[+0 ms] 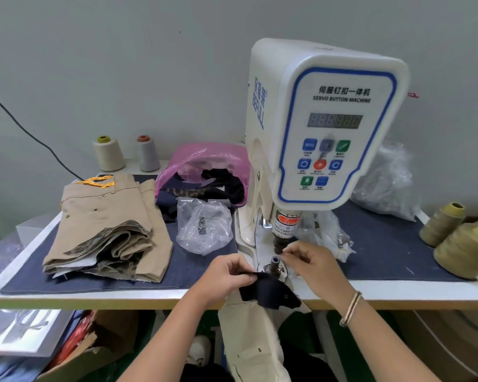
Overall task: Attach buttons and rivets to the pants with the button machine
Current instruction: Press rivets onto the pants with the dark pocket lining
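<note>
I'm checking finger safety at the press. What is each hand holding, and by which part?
The left hand pinches the dark fabric piece at its upper left edge, beside the lower die. The right hand pinches something small under the punch; what, cannot be told.

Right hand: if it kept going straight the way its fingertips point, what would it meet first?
Probably the machine's black punch head: the right hand points left toward it, fingertips almost there. Depth is unclear.

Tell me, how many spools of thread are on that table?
4. A cream cone and a grey cone stand at the back left by the wall; two olive cones lie at the right edge. Others may be hidden behind the button machine.
</note>
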### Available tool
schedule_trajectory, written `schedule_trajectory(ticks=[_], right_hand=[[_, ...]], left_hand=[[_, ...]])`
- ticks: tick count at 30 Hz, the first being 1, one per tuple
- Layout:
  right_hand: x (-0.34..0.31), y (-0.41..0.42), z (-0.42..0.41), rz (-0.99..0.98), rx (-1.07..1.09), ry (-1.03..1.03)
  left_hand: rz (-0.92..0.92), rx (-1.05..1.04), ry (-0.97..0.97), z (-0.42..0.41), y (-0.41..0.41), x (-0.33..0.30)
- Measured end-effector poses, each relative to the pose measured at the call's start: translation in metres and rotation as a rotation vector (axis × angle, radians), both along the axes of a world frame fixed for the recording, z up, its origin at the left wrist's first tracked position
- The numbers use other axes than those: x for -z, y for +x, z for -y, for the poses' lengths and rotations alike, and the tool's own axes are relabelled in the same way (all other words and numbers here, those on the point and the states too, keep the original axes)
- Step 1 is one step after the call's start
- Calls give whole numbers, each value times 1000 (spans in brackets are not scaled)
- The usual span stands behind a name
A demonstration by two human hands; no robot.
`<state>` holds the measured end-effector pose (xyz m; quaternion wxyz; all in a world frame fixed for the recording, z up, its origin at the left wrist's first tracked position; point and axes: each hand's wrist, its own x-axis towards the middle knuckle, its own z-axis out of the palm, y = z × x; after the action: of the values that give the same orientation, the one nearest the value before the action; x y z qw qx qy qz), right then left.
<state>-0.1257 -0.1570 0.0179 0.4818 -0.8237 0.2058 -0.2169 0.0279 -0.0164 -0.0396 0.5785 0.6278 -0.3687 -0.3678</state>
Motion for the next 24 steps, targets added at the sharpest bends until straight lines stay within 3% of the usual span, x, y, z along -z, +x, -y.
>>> schedule_trajectory(ticks=[15,21,24], right_hand=[[7,9,11,-175,-32,-426],[8,-15,-10,108,108,-226],[15,-27,-28,12,-28,-123]], left_hand=[[15,23,13,-1,0,-5],[-17,194,104,-5,5,-21],[-59,341,120,-4,-2,-37]])
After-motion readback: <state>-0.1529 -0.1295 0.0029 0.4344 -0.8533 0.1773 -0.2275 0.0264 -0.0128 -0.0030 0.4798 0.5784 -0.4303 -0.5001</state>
